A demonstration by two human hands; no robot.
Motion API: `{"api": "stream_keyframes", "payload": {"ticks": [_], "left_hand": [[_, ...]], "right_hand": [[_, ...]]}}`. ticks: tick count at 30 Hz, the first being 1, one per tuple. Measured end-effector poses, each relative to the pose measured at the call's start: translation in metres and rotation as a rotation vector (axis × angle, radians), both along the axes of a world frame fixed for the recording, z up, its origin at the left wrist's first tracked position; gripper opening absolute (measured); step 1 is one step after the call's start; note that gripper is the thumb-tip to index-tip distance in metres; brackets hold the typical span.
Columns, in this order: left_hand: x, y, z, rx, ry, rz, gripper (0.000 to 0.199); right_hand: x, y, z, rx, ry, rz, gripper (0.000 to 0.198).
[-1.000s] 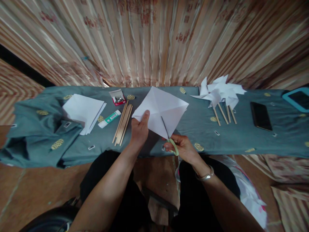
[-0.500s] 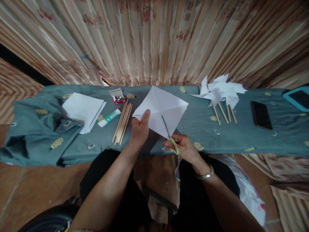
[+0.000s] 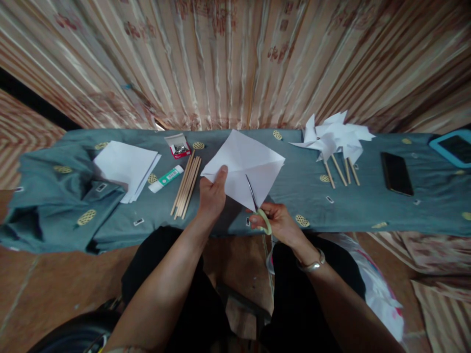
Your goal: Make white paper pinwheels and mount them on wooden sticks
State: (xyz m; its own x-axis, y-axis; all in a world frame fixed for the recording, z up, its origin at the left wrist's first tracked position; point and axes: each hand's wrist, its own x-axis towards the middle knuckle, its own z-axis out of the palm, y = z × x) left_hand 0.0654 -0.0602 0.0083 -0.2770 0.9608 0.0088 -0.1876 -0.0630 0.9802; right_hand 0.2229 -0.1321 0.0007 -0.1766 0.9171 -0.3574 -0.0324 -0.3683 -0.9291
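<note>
A creased white paper sheet is held up above the cloth, one corner pointing toward me. My left hand pinches its left corner, thumb on top and fingers hidden underneath. My right hand grips scissors with pale green handles. One dark blade lies over the paper, running from the near corner toward the middle; the other blade is hidden beneath. To the left of my left hand lies a bundle of wooden sticks. Several paper pinwheels on sticks rest to the right.
On the green cloth at left are a stack of white paper, a glue stick and a small red box of metal pins. A black phone and a blue-framed device lie right. A curtain hangs behind.
Hands, paper and scissors hold nearly the same place. The visible scissor blade looks slightly wider and turned a little. The whole view has shifted very slightly.
</note>
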Motion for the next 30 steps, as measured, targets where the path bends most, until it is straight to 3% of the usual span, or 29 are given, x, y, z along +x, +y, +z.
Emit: {"api": "stream_keyframes", "payload": {"ticks": [5,11,14,17,21,23,26,30], "left_hand": [[-0.003,0.005,0.003,0.069,-0.055,0.024,0.037],[-0.014,0.017,-0.003,0.033,-0.134,0.071,0.048],[-0.017,0.02,-0.008,0.037,-0.143,0.068,0.046],[-0.017,0.018,-0.007,0.03,-0.128,0.036,0.044],[-0.012,0.01,-0.003,0.014,-0.117,-0.107,0.041],[-0.01,0.005,-0.002,-0.021,-0.09,-0.204,0.039],[-0.006,-0.002,-0.006,-0.095,-0.014,-0.306,0.038],[0.001,-0.01,-0.009,-0.145,0.054,-0.445,0.037]], "right_hand": [[0.007,-0.003,0.005,0.087,-0.089,0.14,0.043],[0.038,-0.008,0.015,0.043,-0.089,0.314,0.045],[0.058,-0.014,0.019,0.039,-0.076,0.32,0.05],[0.073,-0.016,0.021,0.107,-0.05,0.186,0.057],[0.085,-0.005,0.019,0.203,-0.057,-0.283,0.058],[0.091,0.002,0.016,0.25,-0.069,-0.451,0.055],[0.096,0.009,0.012,0.292,-0.106,-0.512,0.053],[0.09,0.011,0.01,0.289,-0.112,-0.414,0.049]]}}
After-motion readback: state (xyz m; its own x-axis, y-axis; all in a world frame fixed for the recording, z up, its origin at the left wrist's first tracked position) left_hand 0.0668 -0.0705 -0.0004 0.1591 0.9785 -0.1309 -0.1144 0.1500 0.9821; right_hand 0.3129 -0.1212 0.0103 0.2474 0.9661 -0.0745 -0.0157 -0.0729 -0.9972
